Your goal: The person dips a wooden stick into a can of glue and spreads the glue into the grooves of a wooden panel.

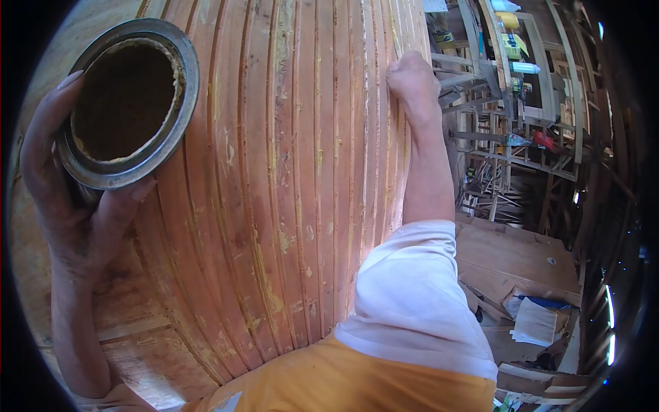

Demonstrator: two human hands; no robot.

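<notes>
L hand point(72, 230) is seen w/ digits spread round the side of a metal can point(127, 173), which is thus held at far L, mouth facing cam. Pale crust is visible along can's inner rim; interior is dark, contents can't be told. R hand point(414, 79) is curled up at upper R, set at planked wood surface point(305, 172) near its R edge; whether anything is pinched can't be told, fingertips hidden. Planks are run approx. lengthwise, grooves btwn them streaked w/ yellowish matl. R arm is partly covered by white sleeve point(412, 288); orange shirt point(343, 378) is seen at bottom. In bkgd R, wooden framing point(546, 75), bottles point(525, 67), brown board point(515, 257) and white paper point(534, 324) are seen.
</notes>
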